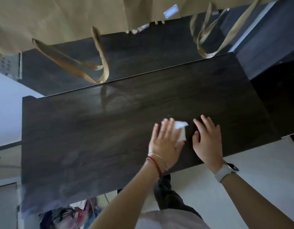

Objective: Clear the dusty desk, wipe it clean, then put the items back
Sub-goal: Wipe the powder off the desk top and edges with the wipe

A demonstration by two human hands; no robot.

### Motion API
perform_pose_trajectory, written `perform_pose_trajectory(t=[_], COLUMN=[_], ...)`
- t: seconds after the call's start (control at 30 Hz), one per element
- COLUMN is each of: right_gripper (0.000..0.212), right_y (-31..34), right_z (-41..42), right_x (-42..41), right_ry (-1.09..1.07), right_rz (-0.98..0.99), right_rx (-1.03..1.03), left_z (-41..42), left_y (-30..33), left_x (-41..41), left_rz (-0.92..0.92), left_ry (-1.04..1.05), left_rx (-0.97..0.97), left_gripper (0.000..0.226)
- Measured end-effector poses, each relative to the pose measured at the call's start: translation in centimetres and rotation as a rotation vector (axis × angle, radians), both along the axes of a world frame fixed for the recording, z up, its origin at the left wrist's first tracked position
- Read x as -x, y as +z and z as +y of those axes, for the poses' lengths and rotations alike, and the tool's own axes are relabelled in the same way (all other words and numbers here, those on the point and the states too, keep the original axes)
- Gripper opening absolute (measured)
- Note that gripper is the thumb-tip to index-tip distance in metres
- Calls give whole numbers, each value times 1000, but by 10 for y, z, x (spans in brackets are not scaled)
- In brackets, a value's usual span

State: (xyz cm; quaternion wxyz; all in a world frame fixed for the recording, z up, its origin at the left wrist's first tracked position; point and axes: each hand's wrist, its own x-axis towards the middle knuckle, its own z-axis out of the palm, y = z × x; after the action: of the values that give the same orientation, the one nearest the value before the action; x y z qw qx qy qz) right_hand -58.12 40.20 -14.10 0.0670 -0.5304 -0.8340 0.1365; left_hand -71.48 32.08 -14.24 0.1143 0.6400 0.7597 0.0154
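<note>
A dark wooden desk [93, 138] fills the middle of the view, its top hazy with dust at the near left. My left hand [164, 142] lies flat, fingers spread, pressing a folded white tissue [181, 131] onto the desktop near the right front. My right hand [207, 142] rests flat on the desk just to the right of the tissue, fingers apart, holding nothing. A watch sits on the right wrist, red and thin bracelets on the left.
Brown paper bags [77, 19] with long handles [100, 63] hang over the desk's far edge. A dark cabinet [275, 47] stands at the right. Mixed clutter [72, 215] lies below the desk's near left corner. Pale floor shows at right.
</note>
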Motion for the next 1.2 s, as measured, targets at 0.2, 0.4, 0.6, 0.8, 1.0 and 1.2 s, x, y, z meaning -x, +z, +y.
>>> perform_pose_trajectory(t=[0.2,0.4,0.6,0.8,1.0,1.2], right_gripper=[42,45,53,60,58,58], right_y=[-4,-7,-5,-6,-4,-5], right_z=[24,25,22,19,19,18], right_x=[-28,-22,-10,3,5,6], right_ry=[0,-44,-44,-71,-80,-93], right_rz=[42,51,-118,-204,-246,-254], right_rx=[-22,-6,29,50,40,24], left_z=[5,26,39,29,71,65], left_y=[-3,2,-1,-2,-1,-10], left_x=[82,-22,70,19,98,79], left_rz=[78,131,122,157,-46,146], left_ry=[435,-27,542,-11,737,33], left_rx=[41,44,40,42,37,16], left_gripper=[48,48,50,50,52,50])
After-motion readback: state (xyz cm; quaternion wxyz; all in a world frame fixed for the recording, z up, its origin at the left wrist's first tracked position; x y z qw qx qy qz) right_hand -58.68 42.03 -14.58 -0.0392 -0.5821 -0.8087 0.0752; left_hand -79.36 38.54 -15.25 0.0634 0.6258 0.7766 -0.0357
